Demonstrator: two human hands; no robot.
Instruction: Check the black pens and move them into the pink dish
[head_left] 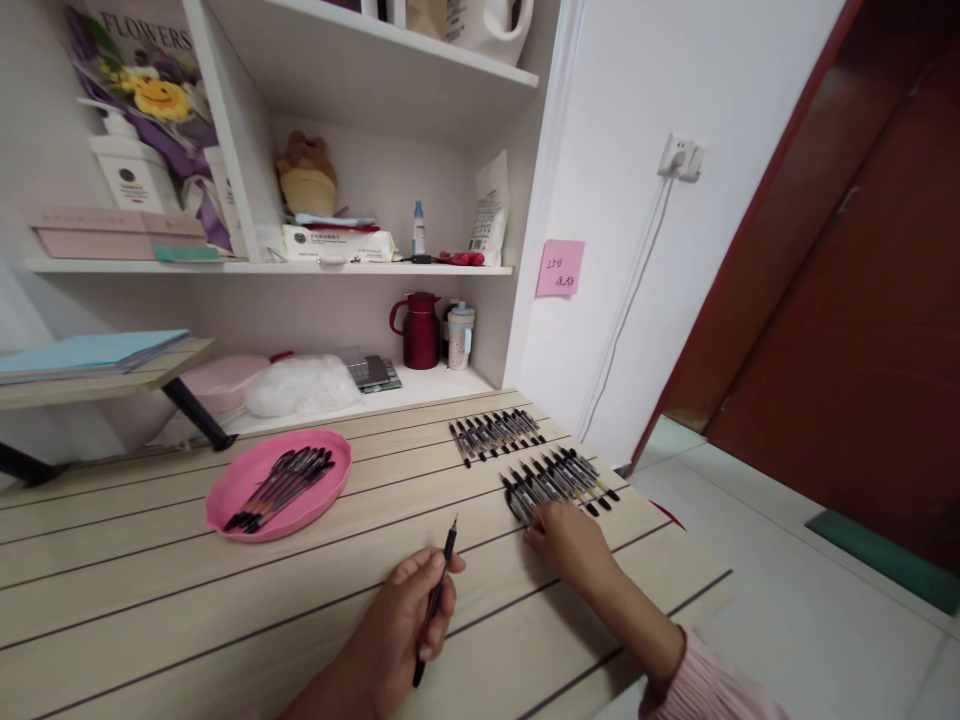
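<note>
Left grip (420, 605): closed around a black pen (450, 545), nib pointing away. Right grip (568, 540): at the nearer pen row (555, 480); whether it grasps one cannot be told. Farther pen row (496, 435): beyond the right grip. Pink tray (255, 465), holding more pens (289, 485): on the worktop (187, 640), beyond and left of the left grip.

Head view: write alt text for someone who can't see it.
The left hand holds a black pen over a striped table, while the right hand is at the edge of a row of pens. A second row lies behind, and, to the left, a pink tray holds more pens.
</note>
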